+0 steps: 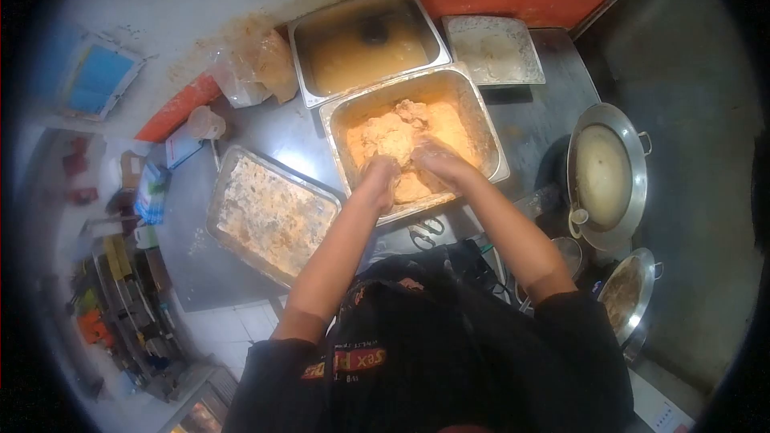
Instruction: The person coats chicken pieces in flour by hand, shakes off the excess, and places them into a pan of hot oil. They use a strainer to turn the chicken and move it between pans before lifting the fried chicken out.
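A deep metal pan (499, 140) holds orange-tinted flour (457, 112) with lumpy, flour-coated pieces (411, 115) in it, whose kind I cannot make out for certain. My left hand (382, 175) is curled in the near left part of the pan, closed against a large coated piece (391, 138). Close beside it, my right hand (437, 159) reaches in palm down from the right. Flour covers its fingertips, and their grip is hidden among the pieces.
Behind stands a pan of cloudy liquid (361, 64) with a dark thing in it. A floury tray (273, 208) lies left, another tray (493, 52) back right. Scissors (425, 232) lie near the front edge. At right are a wide metal wok (601, 176) and a smaller pan (630, 293).
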### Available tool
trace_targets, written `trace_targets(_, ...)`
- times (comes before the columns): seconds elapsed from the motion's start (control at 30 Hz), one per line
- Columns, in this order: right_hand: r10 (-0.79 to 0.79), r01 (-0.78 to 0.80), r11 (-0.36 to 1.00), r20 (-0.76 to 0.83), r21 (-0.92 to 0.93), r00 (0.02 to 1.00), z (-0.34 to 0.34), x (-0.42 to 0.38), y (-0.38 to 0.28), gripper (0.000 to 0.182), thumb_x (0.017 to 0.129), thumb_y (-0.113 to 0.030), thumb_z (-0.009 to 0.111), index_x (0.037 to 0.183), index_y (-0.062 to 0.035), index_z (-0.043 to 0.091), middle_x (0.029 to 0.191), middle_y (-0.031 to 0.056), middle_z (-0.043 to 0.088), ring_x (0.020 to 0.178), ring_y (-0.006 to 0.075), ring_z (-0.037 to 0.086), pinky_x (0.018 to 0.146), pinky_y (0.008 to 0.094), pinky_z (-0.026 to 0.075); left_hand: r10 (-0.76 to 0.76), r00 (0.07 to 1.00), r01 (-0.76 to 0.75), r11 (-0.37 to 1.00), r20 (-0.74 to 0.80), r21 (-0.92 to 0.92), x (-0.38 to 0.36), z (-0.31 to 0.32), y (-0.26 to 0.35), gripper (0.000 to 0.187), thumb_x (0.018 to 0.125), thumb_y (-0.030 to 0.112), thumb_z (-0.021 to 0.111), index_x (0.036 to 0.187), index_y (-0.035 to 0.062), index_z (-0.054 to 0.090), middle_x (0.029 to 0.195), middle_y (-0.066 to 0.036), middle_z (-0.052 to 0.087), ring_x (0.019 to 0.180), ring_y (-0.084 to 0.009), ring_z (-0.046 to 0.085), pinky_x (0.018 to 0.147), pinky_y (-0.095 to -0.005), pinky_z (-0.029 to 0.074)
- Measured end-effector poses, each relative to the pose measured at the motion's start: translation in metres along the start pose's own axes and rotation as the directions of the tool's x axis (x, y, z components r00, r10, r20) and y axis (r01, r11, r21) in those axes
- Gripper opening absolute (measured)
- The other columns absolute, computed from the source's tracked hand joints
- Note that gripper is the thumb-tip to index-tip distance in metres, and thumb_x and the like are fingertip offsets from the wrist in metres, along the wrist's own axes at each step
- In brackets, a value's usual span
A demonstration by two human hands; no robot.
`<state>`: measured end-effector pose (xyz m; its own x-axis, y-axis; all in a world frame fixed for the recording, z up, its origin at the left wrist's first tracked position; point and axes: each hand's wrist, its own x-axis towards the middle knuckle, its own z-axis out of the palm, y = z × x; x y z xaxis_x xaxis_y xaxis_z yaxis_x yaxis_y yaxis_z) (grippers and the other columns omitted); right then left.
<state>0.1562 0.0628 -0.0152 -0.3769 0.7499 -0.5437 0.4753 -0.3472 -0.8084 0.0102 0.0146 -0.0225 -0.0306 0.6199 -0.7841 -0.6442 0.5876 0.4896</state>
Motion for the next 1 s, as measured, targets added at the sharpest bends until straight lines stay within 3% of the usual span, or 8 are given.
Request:
trace_targets(0.07, 0.092, -0.085, 0.994, 0.112, -0.068, 0.989, -0.006, -0.007, -0.019, 0.041, 0.087, -0.027, 0.055, 0.120, -0.0034, 0.049, 0.114, 0.0093, 0.054, 0.101, 0.0179, 0.052, 0.086, 0.0288, 0.043, 0.057, 0.998, -0.057, 0.998, 0.041, -0.007, 0.008, -0.006, -0.007, 0.034, 0.073, 0.004, 0.048, 0.107, 0.0006, 0.048, 0.090, -0.011, 0.050, 0.082, -0.0218, 0.052, 0.073, -0.0355, 0.048)
trace_targets(0.3, -0.133, 0.117, 0.982, -0.101, -0.151, 0.986, -0.038, -0.052, -0.059, 0.048, 0.085, -0.026, 0.057, 0.127, -0.0038, 0.048, 0.133, 0.0130, 0.044, 0.118, 0.0237, 0.044, 0.099, 0.0312, 0.035, 0.237, 0.970, -0.193, 0.896, -0.063, 0.401, -0.032, -0.009, 0.019, 0.029, 0.072, 0.006, 0.051, 0.100, -0.0006, 0.052, 0.079, -0.009, 0.051, 0.075, -0.0180, 0.051, 0.059, -0.0319, 0.043)
trace_targets(0.37, -0.115, 0.113, 0.993, -0.050, -0.042, 0.992, -0.051, -0.011, -0.032, 0.045, 0.088, -0.031, 0.054, 0.123, -0.0028, 0.051, 0.124, 0.0132, 0.052, 0.115, 0.0239, 0.047, 0.098, 0.0317, 0.035, 0.518, 0.851, -0.268, 0.575, -0.091, 0.773, -0.001, -0.028, 0.009, 0.023, 0.073, 0.001, 0.046, 0.095, 0.0031, 0.053, 0.078, -0.007, 0.053, 0.062, -0.0179, 0.049, 0.053, -0.0296, 0.041)
trace_targets(0.43, -0.047, -0.092, 0.925, -0.349, -0.369, 0.936, -0.060, 0.021, -0.030, 0.032, 0.087, -0.025, 0.047, 0.099, 0.0010, 0.059, 0.105, 0.0178, 0.060, 0.100, 0.0268, 0.057, 0.083, 0.0358, 0.044, 0.397, 0.914, -0.285, 0.771, -0.081, 0.570, -0.002, -0.025, 0.011, 0.022, 0.073, 0.004, 0.047, 0.094, 0.0006, 0.053, 0.080, -0.009, 0.052, 0.065, -0.0201, 0.051, 0.059, -0.0308, 0.043)
trace_targets(0.57, -0.237, 0.191, 0.971, -0.491, -0.141, 0.838, -0.041, 0.088, 0.010, 0.037, 0.087, -0.029, 0.044, 0.097, 0.0037, 0.059, 0.103, 0.0198, 0.061, 0.097, 0.0281, 0.057, 0.081, 0.0362, 0.044, 0.158, 0.987, -0.158, 0.987, -0.026, 0.005, 0.035, -0.026, 0.003, 0.024, 0.074, 0.008, 0.048, 0.094, -0.0019, 0.054, 0.083, -0.011, 0.052, 0.074, -0.0218, 0.053, 0.068, -0.0330, 0.047)
trace_targets(0.67, -0.098, 0.018, 0.988, -0.534, -0.154, 0.840, -0.028, 0.116, 0.006, 0.041, 0.087, -0.032, 0.043, 0.097, 0.0033, 0.059, 0.098, 0.0172, 0.061, 0.092, 0.0258, 0.057, 0.079, 0.0355, 0.044, 0.225, 0.961, -0.215, 0.973, -0.163, 0.081, 0.022, -0.002, 0.024, 0.023, 0.075, 0.010, 0.049, 0.094, -0.0016, 0.054, 0.085, -0.011, 0.052, 0.075, -0.0210, 0.053, 0.067, -0.0340, 0.046)
trace_targets(0.77, 0.136, -0.012, 0.867, -0.213, 0.499, 0.968, -0.020, 0.113, -0.001, 0.039, 0.086, -0.032, 0.042, 0.097, 0.0017, 0.059, 0.095, 0.0145, 0.060, 0.088, 0.0235, 0.056, 0.078, 0.0360, 0.043, 0.236, 0.950, -0.225, 0.971, -0.203, 0.079, 0.048, -0.006, 0.020, 0.025, 0.077, 0.011, 0.048, 0.098, -0.0019, 0.053, 0.089, -0.011, 0.053, 0.075, -0.0213, 0.053, 0.067, -0.0342, 0.046)
trace_targets(1.0, -0.277, 0.249, 0.947, -0.125, -0.203, 0.953, -0.008, 0.057, -0.050, 0.034, 0.075, -0.023, 0.047, 0.094, 0.0028, 0.057, 0.100, 0.0232, 0.058, 0.097, 0.0348, 0.052, 0.085, 0.0400, 0.040, 0.224, 0.934, -0.190, 0.971, -0.278, 0.144, -0.007, 0.027, 0.038, 0.019, 0.075, 0.008, 0.050, 0.091, -0.0021, 0.055, 0.083, -0.010, 0.053, 0.072, -0.0202, 0.053, 0.061, -0.0350, 0.045)
